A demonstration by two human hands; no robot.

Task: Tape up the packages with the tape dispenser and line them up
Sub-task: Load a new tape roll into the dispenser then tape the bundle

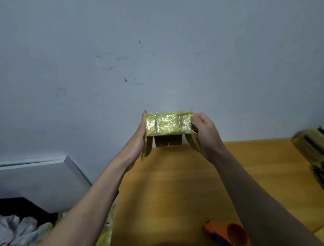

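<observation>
Both hands, left hand (139, 136) and right hand (204, 132), clasp the taped package (168, 125) by its ends above the table (252, 165). Glossy tape could let it slip

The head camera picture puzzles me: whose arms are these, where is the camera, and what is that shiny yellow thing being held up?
There is no machine here. A person wears a wide-angle camera on the head, so you look forward and down along their own two bare arms. The left hand and the right hand hold a small package between them, one at each end, raised above the far edge of a yellow table. The package is a cardboard box wrapped in glossy yellowish tape. Near the person, on the table, lies an orange tape dispenser, partly hidden by the right arm. At the right edge sit more taped packages, blurred. Behind is a grey wall; at lower left lies some crumpled cloth.
</observation>
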